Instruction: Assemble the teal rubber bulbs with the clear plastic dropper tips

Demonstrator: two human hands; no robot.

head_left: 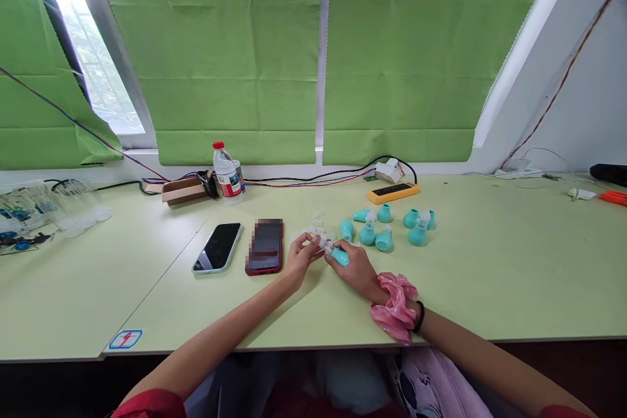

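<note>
Head view, left fingers [307, 249] pinching clear piece [325, 245], right fingers [347, 248] gripping teal bulb [341, 257]

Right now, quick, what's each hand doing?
Left hand: closed, fingertips pinching a small clear plastic piece.
Right hand: closed, thumb and fingers holding a teal bulb.

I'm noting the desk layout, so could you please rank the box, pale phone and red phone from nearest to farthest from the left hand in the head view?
1. Red phone: just to the left of the left hand.
2. Pale phone: farther left, past the red phone.
3. Box: back left, by the wall.
</note>
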